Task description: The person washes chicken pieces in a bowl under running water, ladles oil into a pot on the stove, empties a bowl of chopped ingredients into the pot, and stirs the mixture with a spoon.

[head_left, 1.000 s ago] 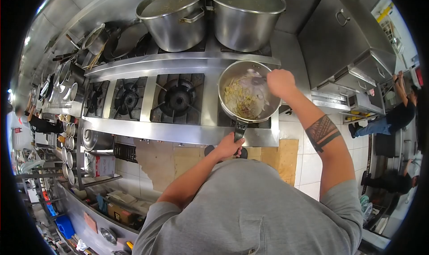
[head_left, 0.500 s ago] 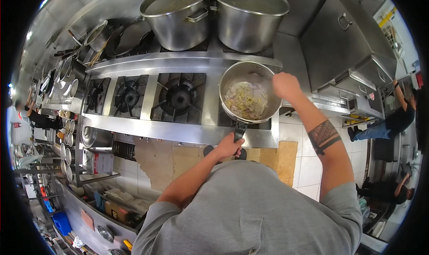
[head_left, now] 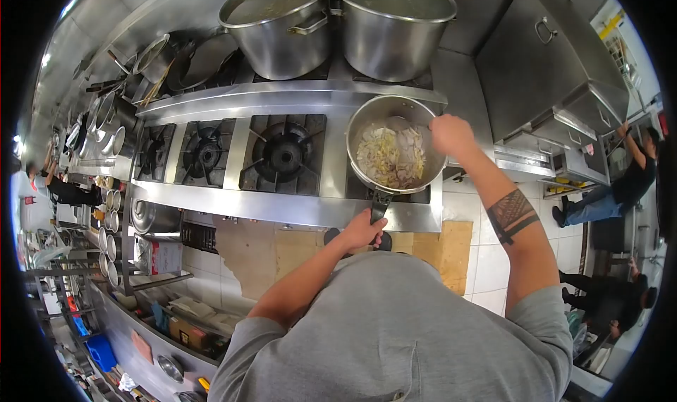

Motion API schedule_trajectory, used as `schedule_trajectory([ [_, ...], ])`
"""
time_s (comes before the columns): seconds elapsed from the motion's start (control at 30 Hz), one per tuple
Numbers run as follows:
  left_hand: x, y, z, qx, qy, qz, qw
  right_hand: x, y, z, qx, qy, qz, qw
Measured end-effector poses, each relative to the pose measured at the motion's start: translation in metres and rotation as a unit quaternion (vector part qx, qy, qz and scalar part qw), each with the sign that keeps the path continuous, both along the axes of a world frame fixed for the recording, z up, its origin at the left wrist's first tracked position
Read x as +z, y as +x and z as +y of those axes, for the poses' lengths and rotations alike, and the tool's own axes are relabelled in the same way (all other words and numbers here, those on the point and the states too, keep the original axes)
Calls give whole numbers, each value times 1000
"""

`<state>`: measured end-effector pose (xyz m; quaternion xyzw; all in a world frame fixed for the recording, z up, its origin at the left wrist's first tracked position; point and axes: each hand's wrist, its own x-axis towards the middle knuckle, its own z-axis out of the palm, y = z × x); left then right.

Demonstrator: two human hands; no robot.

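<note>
A metal pot [head_left: 361,120] sits over a burner at the right end of the front stove row. Inside lie chopped, pale yellow and pinkish pieces that look like onion [head_left: 384,155], gathered in two heaps. My left hand [head_left: 363,230] is closed around the pot's black handle [head_left: 381,205], which points towards me. At the right rim, my right hand [head_left: 453,135] is closed on what looks like a metal spoon [head_left: 400,124]; its rounded end shows faintly inside the pot and the fingers hide its grip.
Two large stockpots [head_left: 282,46] [head_left: 395,42] full of liquid stand on the raised back row. Bare burners [head_left: 283,155] extend left of the pot. A steel cabinet [head_left: 539,63] is at right. Cardboard [head_left: 282,250] covers part of the floor. Co-workers [head_left: 631,176] stand at the far sides.
The pieces in the pot have shifted, with a gap between two heaps now. My right hand stays by the rim and my left hand keeps the handle. Co-workers at right have moved.
</note>
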<state>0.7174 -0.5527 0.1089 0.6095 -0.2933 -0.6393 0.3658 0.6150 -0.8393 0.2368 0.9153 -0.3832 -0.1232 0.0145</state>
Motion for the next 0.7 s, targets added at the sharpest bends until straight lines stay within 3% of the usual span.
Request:
schedule_trajectory([
  [0.13,-4,1,0,-9,-15,-13,1000,-10,-9,12,45,79,-39,995],
  [0.23,-13,1,3,8,-3,14,1000,7,-27,2,118,124,52,984],
  [0.33,-11,1,2,13,-3,24,1000,15,-31,-11,52,49,104,992],
  [0.4,-10,1,1,4,-2,14,1000,16,-24,-7,-22,14,23,999],
  [0.53,3,2,0,-13,-2,-13,1000,-17,-21,6,42,67,-5,997],
  [0.63,-9,1,2,-4,-3,5,1000,13,-27,5,42,89,100,990],
  [0.7,-7,1,1,-1,-2,9,1000,30,-28,9,23,49,68,996],
])
